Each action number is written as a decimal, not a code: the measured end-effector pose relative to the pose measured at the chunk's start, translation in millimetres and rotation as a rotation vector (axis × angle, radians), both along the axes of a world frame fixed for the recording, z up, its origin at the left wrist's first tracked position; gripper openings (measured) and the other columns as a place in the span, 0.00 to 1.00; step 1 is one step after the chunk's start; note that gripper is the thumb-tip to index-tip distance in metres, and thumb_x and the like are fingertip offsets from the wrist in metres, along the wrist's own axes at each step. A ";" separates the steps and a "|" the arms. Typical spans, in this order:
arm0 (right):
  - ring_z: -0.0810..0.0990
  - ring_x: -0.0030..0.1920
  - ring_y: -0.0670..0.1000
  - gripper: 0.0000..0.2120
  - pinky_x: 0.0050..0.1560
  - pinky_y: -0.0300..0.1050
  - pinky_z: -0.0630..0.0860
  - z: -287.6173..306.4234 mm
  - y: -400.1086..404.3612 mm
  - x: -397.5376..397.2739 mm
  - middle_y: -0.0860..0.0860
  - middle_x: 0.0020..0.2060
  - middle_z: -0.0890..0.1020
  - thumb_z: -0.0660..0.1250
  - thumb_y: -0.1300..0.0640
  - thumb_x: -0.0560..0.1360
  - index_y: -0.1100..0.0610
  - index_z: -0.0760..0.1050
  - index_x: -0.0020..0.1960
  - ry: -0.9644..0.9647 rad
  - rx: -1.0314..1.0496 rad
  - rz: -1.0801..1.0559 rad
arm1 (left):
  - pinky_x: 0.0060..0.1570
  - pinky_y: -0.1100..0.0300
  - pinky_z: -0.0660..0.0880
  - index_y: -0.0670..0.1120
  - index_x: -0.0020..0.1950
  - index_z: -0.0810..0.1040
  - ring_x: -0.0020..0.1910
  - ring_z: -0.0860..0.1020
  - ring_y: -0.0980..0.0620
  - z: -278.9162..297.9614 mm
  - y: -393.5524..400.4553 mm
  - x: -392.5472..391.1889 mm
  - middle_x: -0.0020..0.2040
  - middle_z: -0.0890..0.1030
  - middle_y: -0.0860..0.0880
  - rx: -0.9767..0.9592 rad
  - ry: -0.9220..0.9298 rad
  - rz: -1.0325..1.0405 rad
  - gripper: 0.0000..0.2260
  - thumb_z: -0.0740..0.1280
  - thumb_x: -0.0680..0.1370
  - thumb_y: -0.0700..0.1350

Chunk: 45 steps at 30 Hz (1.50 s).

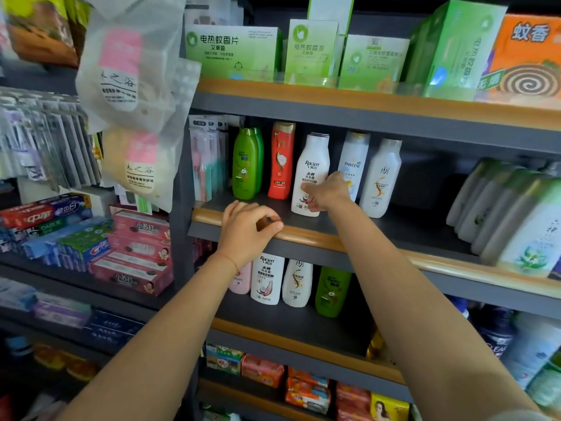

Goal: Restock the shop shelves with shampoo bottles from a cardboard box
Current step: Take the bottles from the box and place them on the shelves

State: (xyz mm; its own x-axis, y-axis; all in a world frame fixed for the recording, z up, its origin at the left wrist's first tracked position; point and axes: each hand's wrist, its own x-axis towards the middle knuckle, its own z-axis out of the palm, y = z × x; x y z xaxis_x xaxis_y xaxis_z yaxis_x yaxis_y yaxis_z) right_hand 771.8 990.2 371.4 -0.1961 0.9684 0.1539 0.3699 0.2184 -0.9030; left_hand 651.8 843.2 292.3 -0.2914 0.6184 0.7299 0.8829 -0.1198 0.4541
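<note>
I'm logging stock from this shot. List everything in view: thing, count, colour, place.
Green bottles: two, green, middle shelf left.
Red bottle: one, red, beside them.
Raclen bottle: one, white, middle shelf, in right hand.
Pantene bottle: one, white, behind the hand.
White bottle: one, white, right of Pantene.
Leaning bottles: several, white-green, middle shelf far right.
Lower bottles: four, pink, white, white, green, shelf below.
Green boxes: several, green, top shelf.
Orange box: one, orange, top right.
Toothpaste boxes: many, mixed colours, left shelves.
Toothbrushes: a few packs, middle shelf far left.
Left hand: on shelf rail.
Right hand: grips Raclen bottle.
</note>
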 end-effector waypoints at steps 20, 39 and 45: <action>0.78 0.31 0.49 0.08 0.32 0.42 0.76 -311.0 -251.7 -117.5 0.53 0.35 0.77 0.62 0.58 0.82 0.58 0.73 0.45 -0.178 -0.830 0.904 | 0.43 0.53 0.77 0.54 0.51 0.79 0.44 0.81 0.41 -317.7 -264.9 -117.0 0.41 0.79 0.50 -0.478 -0.841 0.543 0.08 0.65 0.80 0.40; 0.79 0.38 0.51 0.03 0.41 0.46 0.78 -700.1 -432.5 -215.5 0.56 0.40 0.79 0.66 0.62 0.78 0.59 0.76 0.52 -0.626 -1.211 0.506 | 0.74 0.44 0.33 0.51 0.76 0.67 0.81 0.45 0.45 -592.8 -483.7 -132.4 0.80 0.61 0.49 -1.216 -0.471 0.682 0.27 0.53 0.80 0.60; 0.77 0.57 0.55 0.25 0.55 0.52 0.76 -735.5 -450.8 -218.7 0.55 0.64 0.77 0.70 0.58 0.77 0.57 0.68 0.72 -0.589 -1.213 0.503 | 0.75 0.39 0.42 0.50 0.70 0.76 0.80 0.52 0.41 -611.5 -492.6 -126.7 0.75 0.69 0.47 -1.167 -0.379 0.671 0.26 0.52 0.79 0.60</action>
State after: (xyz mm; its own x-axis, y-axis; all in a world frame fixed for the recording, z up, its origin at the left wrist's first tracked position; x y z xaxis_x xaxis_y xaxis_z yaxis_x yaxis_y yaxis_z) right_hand 553.1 539.4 -364.2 -0.2939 0.2501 -0.9225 0.8643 -0.3427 -0.3683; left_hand 525.1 350.6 -319.1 -0.8314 0.4727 -0.2919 0.4230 0.8793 0.2191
